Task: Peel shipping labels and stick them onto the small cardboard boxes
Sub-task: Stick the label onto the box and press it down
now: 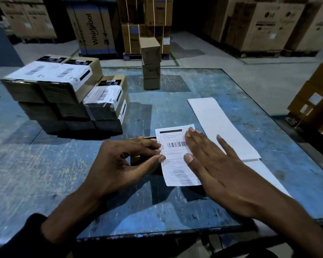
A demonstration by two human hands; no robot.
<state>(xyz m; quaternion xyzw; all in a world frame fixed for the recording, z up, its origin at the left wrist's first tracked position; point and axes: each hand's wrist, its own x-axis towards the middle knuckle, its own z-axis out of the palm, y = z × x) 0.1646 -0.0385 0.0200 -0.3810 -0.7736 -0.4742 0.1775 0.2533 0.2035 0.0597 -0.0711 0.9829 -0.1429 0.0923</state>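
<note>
A small cardboard box [146, 158] sits near the front middle of the blue table [45, 164], mostly covered by a white shipping label [175, 157] with a barcode. My left hand [119, 164] grips the box's left side, fingertips curled onto the label's left edge. My right hand [211, 161] lies flat with straight fingers pressing the label's right part down. The label overhangs the box toward me. A strip of white label backing paper [222, 125] lies on the table just right of the box.
At the left stands a stack of labelled small boxes [63, 94], three layers high. A narrow tower of plain small boxes [151, 66] stands at the table's far middle. Large appliance cartons [90, 28] line the warehouse floor behind, with more cartons [313, 101] off the table's right edge.
</note>
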